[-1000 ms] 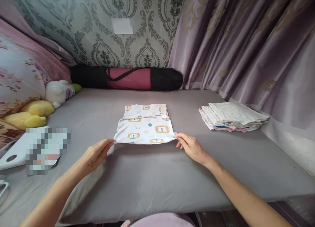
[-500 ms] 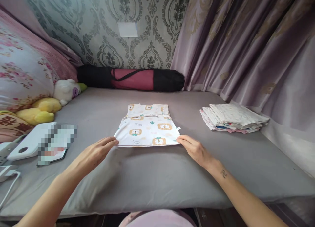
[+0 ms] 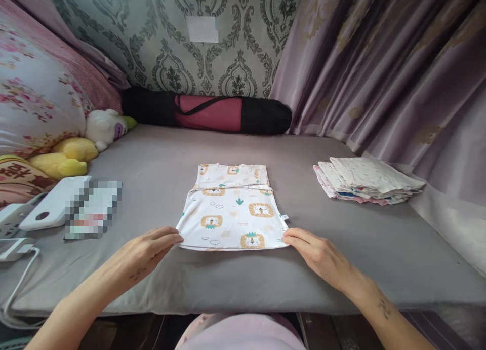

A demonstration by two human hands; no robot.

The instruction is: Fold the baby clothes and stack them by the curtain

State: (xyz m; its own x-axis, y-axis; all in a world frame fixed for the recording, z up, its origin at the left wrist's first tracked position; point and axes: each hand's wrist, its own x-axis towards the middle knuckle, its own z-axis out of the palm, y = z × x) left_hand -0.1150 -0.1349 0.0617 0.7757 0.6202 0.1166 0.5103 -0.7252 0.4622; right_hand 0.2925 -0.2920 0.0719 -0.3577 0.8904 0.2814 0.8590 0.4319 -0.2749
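A small white garment point(image 3: 231, 208) printed with lions lies flat on the grey mattress point(image 3: 159, 162), its far part folded over. My left hand point(image 3: 148, 251) pinches the garment's near left corner, fingers pressed together. At the near right corner my right hand point(image 3: 322, 256) grips the hem the same way. The near edge sits just off the sheet between the two hands.
A stack of folded clothes point(image 3: 368, 180) lies at the right by the mauve curtain point(image 3: 379, 61). A black and red rolled bag point(image 3: 212, 112) lies along the wall. Plush toys point(image 3: 76, 152), floral pillows point(image 3: 34, 96), a white device point(image 3: 53, 205) and a charger with cable point(image 3: 15, 248) crowd the left.
Both hands have drawn the garment's near hem toward me, and the cloth now lies longer and flatter. The view has shifted a little to the left and down.
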